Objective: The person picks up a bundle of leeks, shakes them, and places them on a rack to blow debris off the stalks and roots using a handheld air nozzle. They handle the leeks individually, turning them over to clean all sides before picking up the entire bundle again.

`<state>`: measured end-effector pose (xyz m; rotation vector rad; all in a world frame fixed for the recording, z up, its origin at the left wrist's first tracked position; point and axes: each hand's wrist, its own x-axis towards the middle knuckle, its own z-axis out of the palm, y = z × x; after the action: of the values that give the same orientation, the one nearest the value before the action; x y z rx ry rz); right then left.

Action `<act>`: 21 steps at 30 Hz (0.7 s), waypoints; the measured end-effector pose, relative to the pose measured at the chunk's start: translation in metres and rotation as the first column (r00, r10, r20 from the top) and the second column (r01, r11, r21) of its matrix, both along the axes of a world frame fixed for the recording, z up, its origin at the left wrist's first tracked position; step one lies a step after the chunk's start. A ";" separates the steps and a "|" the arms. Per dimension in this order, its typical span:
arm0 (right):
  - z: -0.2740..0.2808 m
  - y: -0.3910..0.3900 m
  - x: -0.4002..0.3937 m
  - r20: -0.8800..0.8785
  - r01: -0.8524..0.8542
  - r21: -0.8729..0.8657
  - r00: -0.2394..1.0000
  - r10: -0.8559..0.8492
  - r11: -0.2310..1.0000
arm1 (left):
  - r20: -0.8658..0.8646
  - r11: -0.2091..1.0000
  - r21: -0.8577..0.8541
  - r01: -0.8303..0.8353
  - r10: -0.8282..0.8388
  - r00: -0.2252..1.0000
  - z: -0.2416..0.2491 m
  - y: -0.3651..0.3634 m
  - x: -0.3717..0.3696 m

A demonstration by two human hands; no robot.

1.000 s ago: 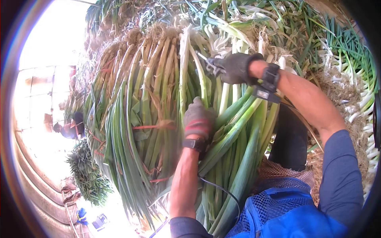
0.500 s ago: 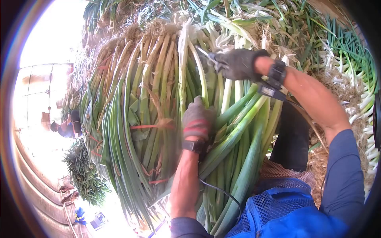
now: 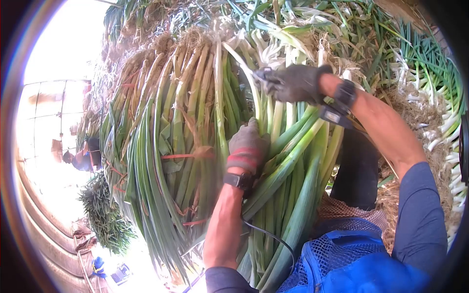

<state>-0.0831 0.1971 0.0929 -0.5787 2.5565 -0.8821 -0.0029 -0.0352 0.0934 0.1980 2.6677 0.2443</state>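
Observation:
My left hand [image 3: 248,144], in a grey glove with red bands, is closed round a green onion [image 3: 256,100] below its pale stem. The white end of that onion slants up and to the left. My right hand [image 3: 295,83], in a dark glove, is closed on an air blow gun [image 3: 264,74], its nozzle right at the onion's white stem. A hose trails back from that hand below the wrist. Loose green onions [image 3: 298,195] lie across my lap side, their leaves running under my left forearm.
Left of my hands, a large heap of unpeeled onions [image 3: 181,97] is tied with red bands [image 3: 188,156]. Peeled husks and roots [image 3: 342,39] pile up behind. Cleaned onions [image 3: 447,129] line the far right. Another person [image 3: 84,156] is at the far left.
My right hand has shifted slightly right and down. The held onion's white end now leans farther left, and my left hand has moved slightly.

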 end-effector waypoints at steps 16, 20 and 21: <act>0.060 -0.016 0.087 0.297 -0.140 -0.138 0.938 0.176 0.981 | 0.207 0.623 0.552 -0.554 0.540 0.815 -0.005 -0.064 0.016; 0.042 -0.049 0.092 0.283 -0.228 -0.354 0.898 0.337 0.907 | -0.125 0.772 0.337 -0.539 0.604 0.787 0.013 -0.077 0.021; 0.055 -0.057 0.095 0.320 -0.295 -0.234 0.877 0.360 0.926 | -0.161 0.808 0.269 -0.524 0.574 0.803 0.013 -0.079 0.021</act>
<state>0.0119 0.1399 0.1476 -0.7976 1.9898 -0.9927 0.0177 -0.1146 0.1066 -0.5403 2.8690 0.7351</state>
